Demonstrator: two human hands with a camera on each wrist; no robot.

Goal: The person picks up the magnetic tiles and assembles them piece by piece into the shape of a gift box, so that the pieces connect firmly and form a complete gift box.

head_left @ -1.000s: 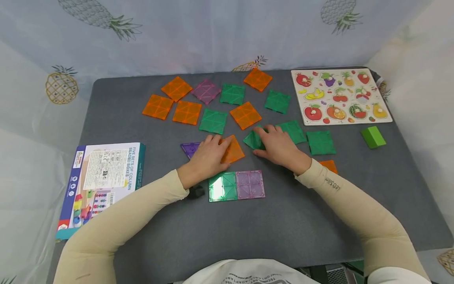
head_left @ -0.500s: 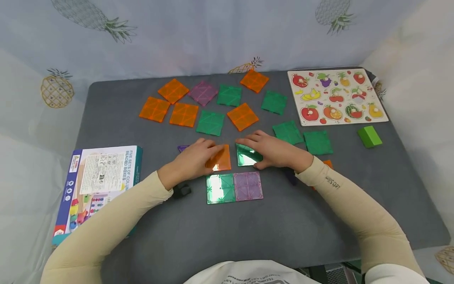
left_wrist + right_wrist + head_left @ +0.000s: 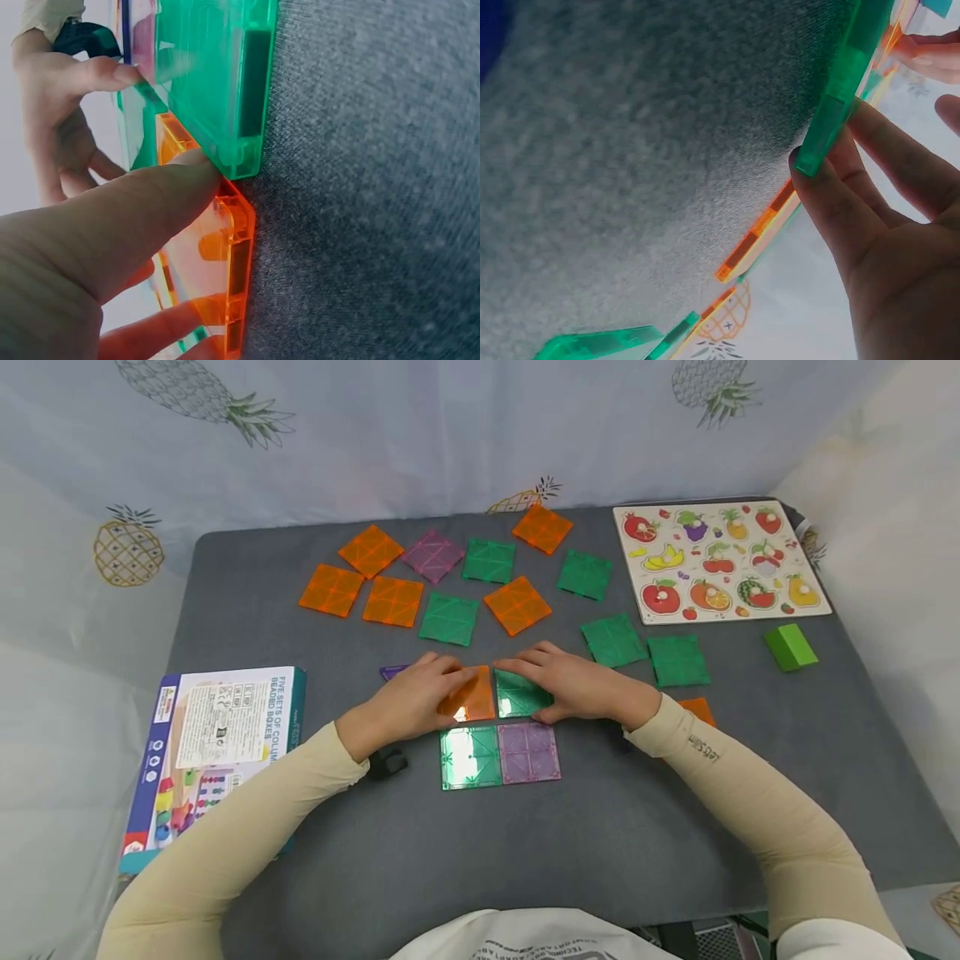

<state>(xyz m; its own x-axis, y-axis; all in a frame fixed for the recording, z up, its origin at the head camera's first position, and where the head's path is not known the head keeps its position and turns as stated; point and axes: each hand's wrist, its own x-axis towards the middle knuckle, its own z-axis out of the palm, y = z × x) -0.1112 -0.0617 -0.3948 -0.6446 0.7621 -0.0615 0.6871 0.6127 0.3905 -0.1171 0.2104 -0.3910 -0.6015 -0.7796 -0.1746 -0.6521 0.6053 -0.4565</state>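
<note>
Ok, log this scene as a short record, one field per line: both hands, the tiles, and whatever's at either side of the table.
Left hand: pinches a translucent orange square tile
Right hand: pinches a translucent green square tile
Nearer the person: second translucent green square tile, beside a translucent purple square tile
Beyond the hands: scattered orange, green and purple square tiles
Left side: white and blue rectangular box
Right side: pale rectangular fruit board, bright green block

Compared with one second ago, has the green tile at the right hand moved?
Yes: in the head view, the green tile moved toward the person and slightly left, closing on the fixed purple tile below it.
</note>
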